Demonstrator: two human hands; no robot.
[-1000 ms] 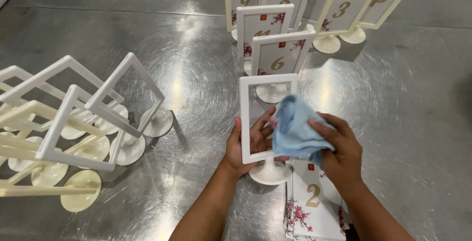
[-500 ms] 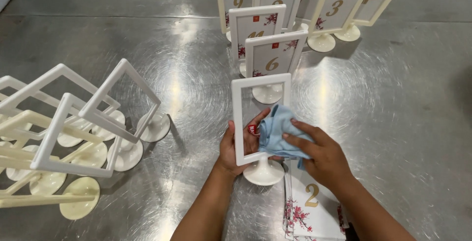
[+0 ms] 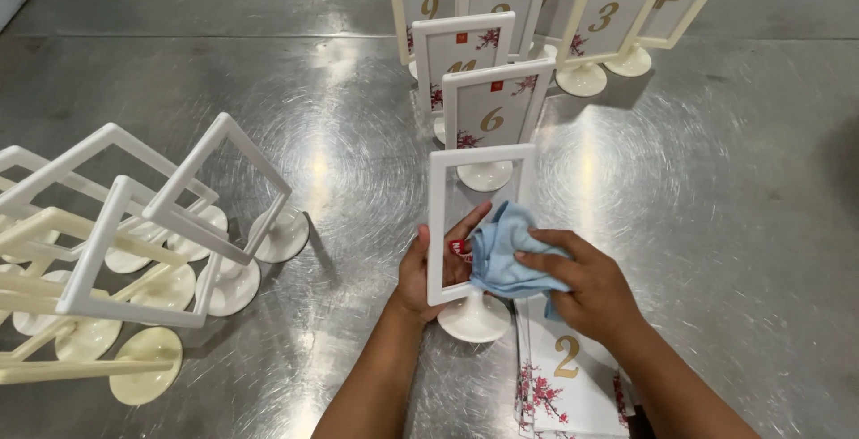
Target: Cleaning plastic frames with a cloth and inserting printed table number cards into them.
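An empty cream frame stand with a round foot stands upright on the steel table, near the front centre. My left hand grips its left edge from behind, fingers showing through the clear pane. My right hand presses a light blue cloth against the pane's lower right part. Under my right wrist lies a small stack of white number cards with red blossoms.
Several filled frame stands with number cards stand in a group at the back centre and right. Several empty cream frames lean on one another at the left. The steel table shows swirl marks.
My right hand has carried the cloth from the frame's upper right down onto the lower part of the pane. The left hand keeps its hold on the frame.
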